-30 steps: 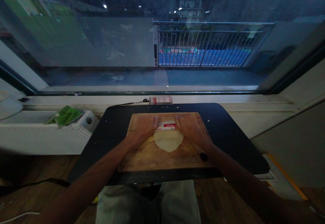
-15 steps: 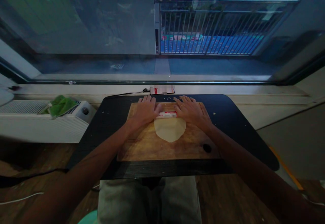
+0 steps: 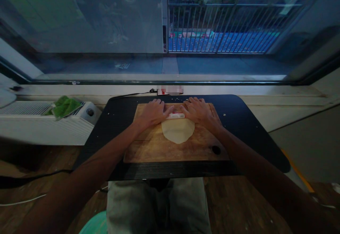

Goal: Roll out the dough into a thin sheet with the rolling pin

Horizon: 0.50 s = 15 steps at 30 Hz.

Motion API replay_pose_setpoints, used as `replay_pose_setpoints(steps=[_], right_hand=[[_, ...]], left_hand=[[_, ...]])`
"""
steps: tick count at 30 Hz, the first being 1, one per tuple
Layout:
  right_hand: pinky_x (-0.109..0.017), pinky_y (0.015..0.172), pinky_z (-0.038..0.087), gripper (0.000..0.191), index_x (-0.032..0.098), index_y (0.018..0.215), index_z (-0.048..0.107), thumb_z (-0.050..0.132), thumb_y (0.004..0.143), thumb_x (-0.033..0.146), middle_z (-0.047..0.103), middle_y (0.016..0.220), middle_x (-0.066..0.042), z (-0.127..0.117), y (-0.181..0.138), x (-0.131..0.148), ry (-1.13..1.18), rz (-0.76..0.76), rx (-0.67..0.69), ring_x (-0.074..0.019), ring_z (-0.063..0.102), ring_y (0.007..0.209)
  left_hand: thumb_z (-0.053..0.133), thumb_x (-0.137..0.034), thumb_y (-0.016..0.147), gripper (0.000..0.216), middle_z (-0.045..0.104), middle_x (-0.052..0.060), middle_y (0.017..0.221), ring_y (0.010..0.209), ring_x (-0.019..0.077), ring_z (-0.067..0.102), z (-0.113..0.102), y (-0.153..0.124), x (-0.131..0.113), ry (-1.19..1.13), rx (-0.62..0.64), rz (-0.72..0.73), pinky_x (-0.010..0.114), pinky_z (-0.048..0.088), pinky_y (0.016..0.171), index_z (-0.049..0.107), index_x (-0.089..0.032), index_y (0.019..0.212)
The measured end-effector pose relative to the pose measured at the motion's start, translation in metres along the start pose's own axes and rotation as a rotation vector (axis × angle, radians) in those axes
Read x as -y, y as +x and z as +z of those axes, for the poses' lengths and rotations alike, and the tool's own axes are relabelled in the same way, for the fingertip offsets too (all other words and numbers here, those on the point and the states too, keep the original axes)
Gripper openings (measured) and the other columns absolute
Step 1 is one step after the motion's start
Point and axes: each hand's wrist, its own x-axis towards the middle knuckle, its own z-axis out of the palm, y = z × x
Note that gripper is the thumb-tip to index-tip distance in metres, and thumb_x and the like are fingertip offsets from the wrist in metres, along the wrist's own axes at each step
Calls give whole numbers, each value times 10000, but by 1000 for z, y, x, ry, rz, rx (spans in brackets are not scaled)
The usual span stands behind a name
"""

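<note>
On a wooden cutting board [image 3: 156, 154] lies a pale, flattened sheet of dough [image 3: 178, 132], with its rounded point toward me. Across its far edge runs a rolling pin [image 3: 176, 115]; only a short middle stretch with a red-and-white printed label shows. My left hand [image 3: 154, 110] is over the pin's left part, fingers curving forward past it and thumb pointing inward. On the right part rests my right hand [image 3: 197, 110], held the same way. Both ends of the pin are hidden under my hands.
The board rests on a black table [image 3: 247, 135] with scattered crumbs. A phone-like object [image 3: 170, 90] with a cord stands at the windowsill. To the left, a green cloth [image 3: 65, 107] lies on a white radiator [image 3: 42, 126]. A turquoise basin [image 3: 95, 224] shows below.
The pin seems to have turned slightly under my hands, as its label shows a different side. My hands stay near the board's far edge. The whole view has shifted slightly.
</note>
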Motion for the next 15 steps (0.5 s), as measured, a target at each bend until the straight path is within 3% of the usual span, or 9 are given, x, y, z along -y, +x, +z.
replay_pose_setpoints(steps=[4, 7, 11, 15], right_hand=[[-479, 1110, 445, 588, 157, 1356, 759, 248, 1207, 407, 748, 1408, -188, -4, 21, -2, 27, 6, 12, -335, 643, 1310], [-457, 1084, 448, 569, 151, 1366, 743, 244, 1210, 374, 746, 1396, -190, -6, 28, -2, 45, 9, 44, -319, 659, 1282], [-461, 1088, 436, 510, 156, 1411, 716, 301, 1208, 370, 716, 1432, -201, -5, 13, 1, 24, 9, 5, -337, 624, 1329], [-487, 1089, 431, 510, 158, 1413, 724, 311, 1200, 368, 708, 1441, -200, -4, -4, 5, -3, 5, -6, -353, 628, 1300]], left_hand=[[282, -529, 1195, 681, 780, 196, 1186, 1112, 298, 722, -4, 21, 7, -26, 37, -44, 392, 526, 958, 819, -117, 1133], [289, -501, 1199, 659, 789, 198, 1193, 1105, 299, 727, -5, 29, 10, -28, 49, -47, 392, 519, 962, 820, -112, 1167], [333, -483, 1191, 586, 774, 210, 1256, 1256, 324, 662, 0, 14, 4, 4, 7, 48, 423, 485, 1071, 785, -119, 1270], [318, -557, 1180, 661, 761, 236, 1284, 1236, 345, 661, 3, -3, -8, 24, -47, -51, 469, 493, 1088, 772, -80, 1241]])
